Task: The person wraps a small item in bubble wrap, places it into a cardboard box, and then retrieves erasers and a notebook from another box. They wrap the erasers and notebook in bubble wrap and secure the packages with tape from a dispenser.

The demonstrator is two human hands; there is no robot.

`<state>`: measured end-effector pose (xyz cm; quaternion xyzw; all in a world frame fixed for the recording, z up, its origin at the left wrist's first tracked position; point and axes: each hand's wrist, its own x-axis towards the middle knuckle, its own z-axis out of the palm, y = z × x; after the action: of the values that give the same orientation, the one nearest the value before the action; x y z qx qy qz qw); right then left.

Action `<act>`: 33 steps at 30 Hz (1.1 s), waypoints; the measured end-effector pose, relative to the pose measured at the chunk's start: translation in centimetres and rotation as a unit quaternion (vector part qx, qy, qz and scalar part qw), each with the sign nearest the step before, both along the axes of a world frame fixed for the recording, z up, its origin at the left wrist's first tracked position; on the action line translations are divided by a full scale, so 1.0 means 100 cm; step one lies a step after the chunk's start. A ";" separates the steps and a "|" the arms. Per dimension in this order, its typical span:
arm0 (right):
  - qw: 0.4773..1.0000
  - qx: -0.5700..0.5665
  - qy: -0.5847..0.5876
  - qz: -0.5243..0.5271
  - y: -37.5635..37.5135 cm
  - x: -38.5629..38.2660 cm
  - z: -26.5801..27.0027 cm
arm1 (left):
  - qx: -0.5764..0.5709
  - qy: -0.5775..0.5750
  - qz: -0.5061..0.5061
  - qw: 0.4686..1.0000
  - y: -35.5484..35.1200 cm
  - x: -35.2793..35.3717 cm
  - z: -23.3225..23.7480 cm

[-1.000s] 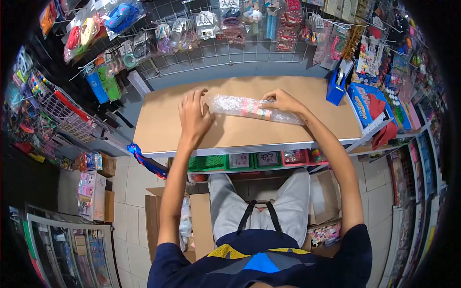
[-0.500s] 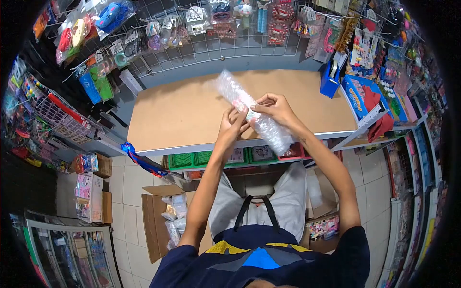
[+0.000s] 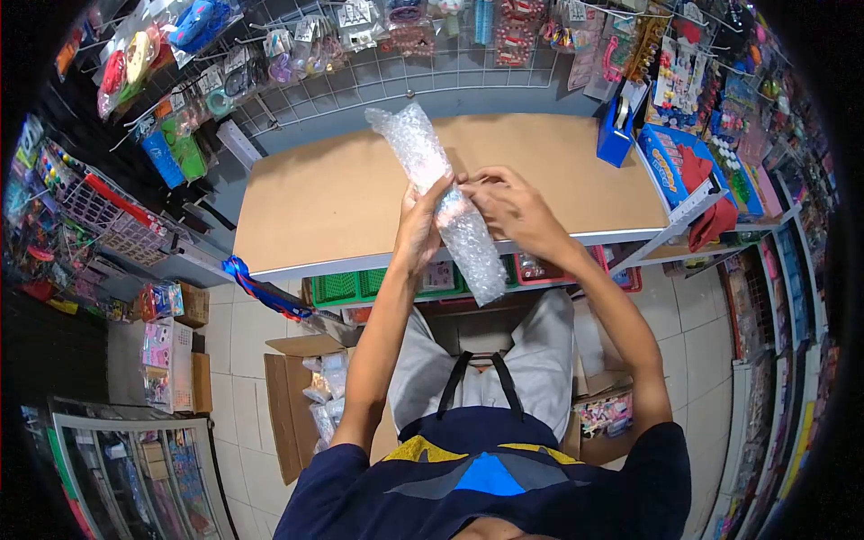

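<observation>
A long bundle of bubble wrap (image 3: 470,247) hangs at a slant above the front edge of the brown tabletop. Something pinkish shows through its middle, but what it is cannot be made out. My left hand (image 3: 420,220) is closed around the bundle from the left, thumb lying across its front. Its loose, flattened upper end sticks out past that thumb over the tabletop. Close on the bundle's right side is my right hand (image 3: 515,209), its fingertips near the middle of the wrap and smeared by motion.
A brown tabletop (image 3: 315,211) spans the front, with a blue tape dispenser (image 3: 616,135) and a blue box (image 3: 667,171) at its right. Green baskets (image 3: 340,287) sit below. An open carton (image 3: 286,414) holds wrapped items on the floor. Packaged accessories hang on the wire grid (image 3: 360,85).
The bubble-wrap bundle has swung more upright and shifted slightly left. My right hand, which was pinching its middle, has come off to the right side. My left hand now wraps the bundle.
</observation>
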<state>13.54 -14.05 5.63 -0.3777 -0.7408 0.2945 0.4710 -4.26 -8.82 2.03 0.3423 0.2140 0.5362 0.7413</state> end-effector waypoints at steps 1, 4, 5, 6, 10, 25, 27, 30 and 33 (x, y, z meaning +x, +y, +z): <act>0.998 0.044 -0.046 -0.028 -0.003 0.007 0.006 | -0.007 0.007 -0.010 1.000 0.001 -0.002 0.001; 0.971 0.143 -0.179 -0.061 -0.011 0.030 0.014 | -0.030 0.014 -0.007 0.999 0.007 -0.009 0.001; 0.955 0.173 -0.233 -0.063 -0.013 0.031 0.015 | -0.034 0.018 -0.008 0.999 0.009 -0.010 0.001; 0.934 0.202 -0.287 -0.065 -0.018 0.029 0.017 | -0.057 0.030 -0.007 0.998 0.009 -0.010 0.003; 0.864 0.338 -0.374 -0.021 -0.018 0.015 0.011 | -0.058 0.038 -0.037 0.997 0.004 -0.004 0.005; 0.827 0.452 -0.323 0.087 0.003 0.005 -0.008 | -0.063 0.076 -0.046 0.994 0.007 -0.005 0.002; 0.840 0.428 -0.318 0.097 0.004 0.005 -0.010 | -0.047 0.084 -0.041 0.995 0.007 -0.004 0.000; 0.871 0.376 -0.298 0.103 0.009 0.008 -0.018 | -0.011 0.104 -0.009 0.995 0.005 -0.001 -0.001; 0.908 0.311 -0.264 0.090 0.010 0.006 -0.021 | -0.015 0.096 -0.025 0.995 0.007 -0.001 -0.004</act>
<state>14.18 -13.03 3.49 -0.2074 -0.9232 -0.0205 0.3230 -4.39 -8.08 1.61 0.3859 0.2839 0.4791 0.7354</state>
